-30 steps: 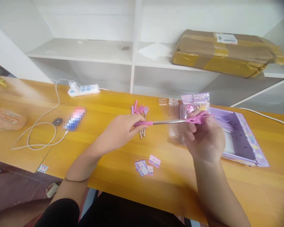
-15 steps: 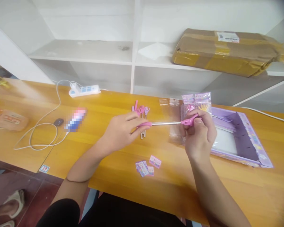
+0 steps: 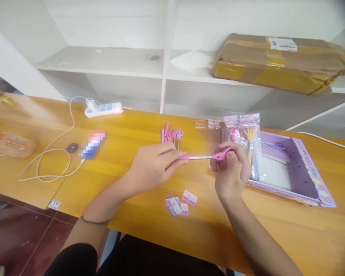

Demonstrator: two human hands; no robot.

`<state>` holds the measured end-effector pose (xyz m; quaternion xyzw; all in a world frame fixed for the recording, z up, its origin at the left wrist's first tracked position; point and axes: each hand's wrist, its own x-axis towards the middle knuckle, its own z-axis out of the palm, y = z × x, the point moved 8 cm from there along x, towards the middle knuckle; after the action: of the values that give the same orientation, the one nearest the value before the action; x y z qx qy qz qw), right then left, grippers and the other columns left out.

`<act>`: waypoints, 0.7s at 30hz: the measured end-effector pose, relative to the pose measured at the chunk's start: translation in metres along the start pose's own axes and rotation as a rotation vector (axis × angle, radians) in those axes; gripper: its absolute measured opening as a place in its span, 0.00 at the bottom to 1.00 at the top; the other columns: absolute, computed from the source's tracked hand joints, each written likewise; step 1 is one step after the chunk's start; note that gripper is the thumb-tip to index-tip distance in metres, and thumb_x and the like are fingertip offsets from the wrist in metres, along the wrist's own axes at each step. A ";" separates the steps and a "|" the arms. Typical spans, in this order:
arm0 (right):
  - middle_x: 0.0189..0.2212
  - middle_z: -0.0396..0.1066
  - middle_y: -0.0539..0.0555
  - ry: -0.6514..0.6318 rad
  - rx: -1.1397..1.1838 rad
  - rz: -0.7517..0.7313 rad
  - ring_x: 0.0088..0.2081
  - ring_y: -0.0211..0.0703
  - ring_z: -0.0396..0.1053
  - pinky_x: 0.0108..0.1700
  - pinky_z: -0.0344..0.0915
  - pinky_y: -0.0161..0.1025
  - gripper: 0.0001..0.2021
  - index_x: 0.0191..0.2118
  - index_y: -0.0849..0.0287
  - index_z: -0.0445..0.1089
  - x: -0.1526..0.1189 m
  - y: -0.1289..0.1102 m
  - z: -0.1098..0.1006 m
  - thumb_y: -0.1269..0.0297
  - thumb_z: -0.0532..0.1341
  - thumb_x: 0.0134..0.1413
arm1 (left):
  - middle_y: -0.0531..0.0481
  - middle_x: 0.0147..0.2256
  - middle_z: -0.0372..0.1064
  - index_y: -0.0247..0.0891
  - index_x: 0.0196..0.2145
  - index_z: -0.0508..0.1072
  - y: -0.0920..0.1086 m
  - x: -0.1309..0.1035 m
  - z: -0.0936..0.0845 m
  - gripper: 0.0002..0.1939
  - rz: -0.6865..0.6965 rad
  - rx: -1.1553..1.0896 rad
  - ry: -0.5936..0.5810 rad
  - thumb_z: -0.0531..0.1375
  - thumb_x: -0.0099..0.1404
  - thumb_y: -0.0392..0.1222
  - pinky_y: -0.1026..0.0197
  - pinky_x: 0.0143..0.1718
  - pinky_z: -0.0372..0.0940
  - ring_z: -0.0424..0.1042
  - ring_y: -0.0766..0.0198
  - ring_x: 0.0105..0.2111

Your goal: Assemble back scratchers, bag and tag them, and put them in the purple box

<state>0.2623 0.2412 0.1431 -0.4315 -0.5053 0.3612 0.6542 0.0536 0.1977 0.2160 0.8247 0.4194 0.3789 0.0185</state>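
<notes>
Between my hands a pink back scratcher (image 3: 200, 157) with a silver metal rod lies roughly level above the table. My left hand (image 3: 153, 163) is closed on its pink handle end. The pink head end is pinched in my right hand (image 3: 232, 168), whose fingers partly hide it. Behind my left hand lie several small pink and purple hand-shaped scratcher heads (image 3: 174, 134) on rods, beside loose pink handles (image 3: 166, 129). Small printed cards (image 3: 175, 205) rest nearer the front edge. Bagged scratchers (image 3: 250, 145) lean on a purple box (image 3: 297, 168) at the right.
A white power strip (image 3: 103, 109), a cable and a pixelated object (image 3: 92, 145) are on the left of the wooden table (image 3: 143, 214). An orange packet (image 3: 11, 144) lies farther left. A taped carton (image 3: 278, 63) sits on the white shelf (image 3: 103, 63) behind.
My right hand has moved left and slightly down, closer to my left hand. Less of the metal rod shows between them. The bagged scratchers are more visible.
</notes>
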 end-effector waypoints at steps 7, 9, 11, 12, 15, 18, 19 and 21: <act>0.26 0.62 0.46 0.014 0.015 0.031 0.23 0.35 0.60 0.21 0.57 0.32 0.10 0.42 0.57 0.72 -0.011 0.002 0.006 0.56 0.59 0.69 | 0.52 0.35 0.81 0.40 0.44 0.83 0.010 -0.004 0.005 0.10 -0.004 0.026 0.008 0.62 0.78 0.44 0.65 0.30 0.64 0.76 0.70 0.30; 0.26 0.61 0.46 0.002 0.034 0.038 0.22 0.35 0.59 0.21 0.57 0.32 0.10 0.42 0.57 0.72 -0.014 0.004 0.008 0.56 0.59 0.70 | 0.51 0.35 0.81 0.40 0.44 0.83 0.012 -0.005 0.005 0.10 -0.005 0.050 0.015 0.62 0.78 0.43 0.64 0.30 0.64 0.77 0.69 0.31; 0.26 0.61 0.46 0.003 0.046 0.026 0.22 0.35 0.60 0.21 0.57 0.32 0.10 0.43 0.57 0.71 -0.016 0.004 0.009 0.57 0.58 0.71 | 0.52 0.35 0.82 0.40 0.43 0.83 0.012 -0.005 0.006 0.10 -0.008 0.040 0.015 0.61 0.78 0.44 0.64 0.30 0.64 0.77 0.69 0.31; 0.27 0.62 0.46 0.006 0.044 0.013 0.22 0.34 0.60 0.21 0.57 0.32 0.10 0.43 0.56 0.71 -0.016 0.004 0.009 0.57 0.58 0.71 | 0.52 0.35 0.81 0.41 0.43 0.83 0.011 -0.004 0.007 0.10 -0.013 0.021 0.011 0.62 0.78 0.44 0.65 0.30 0.64 0.77 0.69 0.30; 0.27 0.64 0.46 -0.025 -0.020 -0.030 0.20 0.34 0.60 0.22 0.58 0.33 0.10 0.44 0.55 0.69 -0.011 0.000 0.007 0.55 0.56 0.74 | 0.51 0.35 0.81 0.41 0.43 0.84 0.001 -0.001 0.013 0.10 -0.050 -0.048 -0.018 0.62 0.77 0.45 0.64 0.32 0.66 0.77 0.68 0.31; 0.28 0.67 0.46 -0.205 -0.239 -0.064 0.23 0.37 0.65 0.26 0.63 0.35 0.13 0.51 0.55 0.68 0.000 -0.005 0.010 0.53 0.51 0.78 | 0.51 0.37 0.80 0.41 0.44 0.84 -0.016 0.001 0.017 0.11 -0.135 -0.107 -0.068 0.63 0.77 0.47 0.63 0.35 0.67 0.77 0.67 0.34; 0.31 0.69 0.49 -0.288 -0.349 -0.085 0.26 0.38 0.68 0.29 0.66 0.36 0.15 0.56 0.54 0.67 0.003 -0.007 0.011 0.52 0.52 0.78 | 0.51 0.37 0.80 0.41 0.44 0.83 -0.022 0.001 0.018 0.11 -0.167 -0.114 -0.092 0.62 0.77 0.48 0.63 0.35 0.66 0.76 0.66 0.34; 0.43 0.73 0.56 -0.425 -0.575 -0.158 0.32 0.41 0.72 0.33 0.70 0.40 0.21 0.65 0.54 0.64 0.003 -0.011 0.011 0.49 0.56 0.76 | 0.51 0.37 0.80 0.41 0.45 0.83 -0.030 -0.001 0.018 0.13 -0.214 -0.094 -0.149 0.61 0.78 0.50 0.61 0.36 0.65 0.76 0.65 0.34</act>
<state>0.2526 0.2416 0.1560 -0.4729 -0.7425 0.2344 0.4124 0.0444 0.2209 0.1923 0.7993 0.4842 0.3317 0.1288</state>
